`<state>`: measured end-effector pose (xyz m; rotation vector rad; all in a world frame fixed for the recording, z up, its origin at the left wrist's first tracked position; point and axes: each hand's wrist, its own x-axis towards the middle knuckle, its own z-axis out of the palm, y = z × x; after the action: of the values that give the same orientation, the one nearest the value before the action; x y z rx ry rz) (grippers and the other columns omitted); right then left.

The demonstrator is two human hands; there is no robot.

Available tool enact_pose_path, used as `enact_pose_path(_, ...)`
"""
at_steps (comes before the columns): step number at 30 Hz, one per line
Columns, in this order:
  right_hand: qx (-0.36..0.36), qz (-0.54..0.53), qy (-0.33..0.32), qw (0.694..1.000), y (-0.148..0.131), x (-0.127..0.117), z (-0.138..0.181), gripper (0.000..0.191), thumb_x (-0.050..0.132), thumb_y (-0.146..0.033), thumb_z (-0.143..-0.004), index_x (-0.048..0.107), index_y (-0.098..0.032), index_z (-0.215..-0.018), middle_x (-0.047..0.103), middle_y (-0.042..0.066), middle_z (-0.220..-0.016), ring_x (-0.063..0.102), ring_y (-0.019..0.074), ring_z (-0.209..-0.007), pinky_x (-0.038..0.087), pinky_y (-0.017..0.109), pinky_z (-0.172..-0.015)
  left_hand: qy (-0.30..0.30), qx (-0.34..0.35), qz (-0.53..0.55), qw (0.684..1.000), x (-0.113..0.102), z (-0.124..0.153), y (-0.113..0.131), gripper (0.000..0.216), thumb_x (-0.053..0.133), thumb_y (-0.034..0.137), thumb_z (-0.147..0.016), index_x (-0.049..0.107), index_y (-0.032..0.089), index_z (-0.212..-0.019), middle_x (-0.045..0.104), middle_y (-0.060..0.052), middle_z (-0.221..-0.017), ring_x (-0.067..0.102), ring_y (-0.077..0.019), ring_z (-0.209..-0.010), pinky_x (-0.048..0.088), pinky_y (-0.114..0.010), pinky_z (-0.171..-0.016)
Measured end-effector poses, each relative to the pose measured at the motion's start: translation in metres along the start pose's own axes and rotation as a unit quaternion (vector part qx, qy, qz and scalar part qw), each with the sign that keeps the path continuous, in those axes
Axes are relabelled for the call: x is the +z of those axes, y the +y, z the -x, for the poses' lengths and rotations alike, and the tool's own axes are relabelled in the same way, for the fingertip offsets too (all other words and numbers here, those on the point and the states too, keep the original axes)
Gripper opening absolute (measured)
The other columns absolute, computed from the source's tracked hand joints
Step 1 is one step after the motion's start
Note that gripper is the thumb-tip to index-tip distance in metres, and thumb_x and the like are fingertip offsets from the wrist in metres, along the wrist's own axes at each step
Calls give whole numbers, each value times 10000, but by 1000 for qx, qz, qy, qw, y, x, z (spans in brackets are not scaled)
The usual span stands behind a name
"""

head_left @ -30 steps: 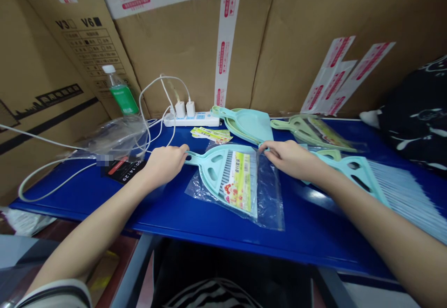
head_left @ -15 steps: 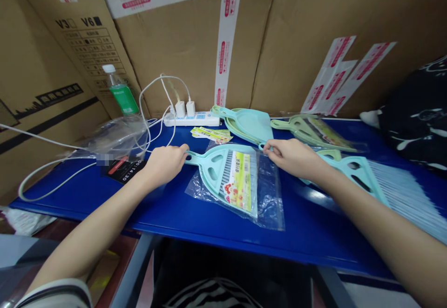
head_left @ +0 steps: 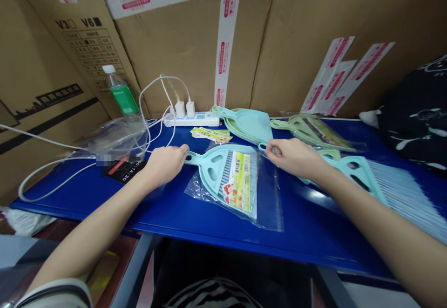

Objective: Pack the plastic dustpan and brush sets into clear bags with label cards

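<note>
My left hand (head_left: 165,166) pinches the handle end of a light-blue dustpan and brush set (head_left: 211,159), which lies on the blue table with a yellow-green card (head_left: 240,184) over its bristles. Most of the set is inside a clear plastic bag (head_left: 269,208). At the bag's upper right edge, my right hand (head_left: 289,155) has its fingers closed, seemingly on the plastic; the fingertips are partly hidden. Beneath my right forearm a light-blue hand brush (head_left: 368,177) with pale bristles lies unwrapped.
Stacked light-blue and green dustpans (head_left: 249,120) lie at the back beside a bagged green set (head_left: 310,131). Loose cards (head_left: 211,134), a white power strip (head_left: 195,120) with cables, a bottle (head_left: 123,97) and a phone (head_left: 125,169) are toward the left. Cardboard (head_left: 188,42) stands behind.
My right hand has shifted very slightly to the right. The bag's right side has moved a little, while my left hand stays on the handle.
</note>
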<state>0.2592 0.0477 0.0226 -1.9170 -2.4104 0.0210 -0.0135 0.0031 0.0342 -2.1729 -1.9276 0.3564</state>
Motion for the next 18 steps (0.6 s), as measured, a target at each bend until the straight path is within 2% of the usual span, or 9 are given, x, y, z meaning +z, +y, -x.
enact_pose_path(4,-3,11,-21,1000,-2,0,1,206,445,-321,-825,585,-234,-700,617,20,-592,566,187,-569,294,259,-480,1,2,8,1000,0,0,-1,352,292,271,-966,553,193,-1190,726,-110,-964,695,-298,-894,510,-372,-723)
enact_pose_path(8,3,13,-39,999,-3,-2,2,163,461,-271,-801,551,-233,-670,625,22,-618,571,194,-600,305,266,-495,-4,-3,3,1000,-1,0,-1,353,292,277,-966,552,201,-1192,725,-107,-971,693,-289,-905,506,-358,-731)
enact_pose_path(14,9,6,-31,999,-4,-4,3,160,459,-237,-769,487,-235,-611,628,21,-611,561,184,-567,309,259,-481,-5,-4,-3,1000,-1,0,-1,356,290,278,-961,554,195,-1186,725,-109,-950,695,-284,-888,502,-355,-722)
enact_pose_path(18,18,8,-28,999,-4,-3,3,216,414,-249,-817,498,-230,-619,654,40,-657,578,194,-598,313,261,-485,-3,-1,6,1000,-1,-1,-1,355,289,263,-962,556,190,-1186,722,-120,-981,691,-301,-903,500,-371,-720)
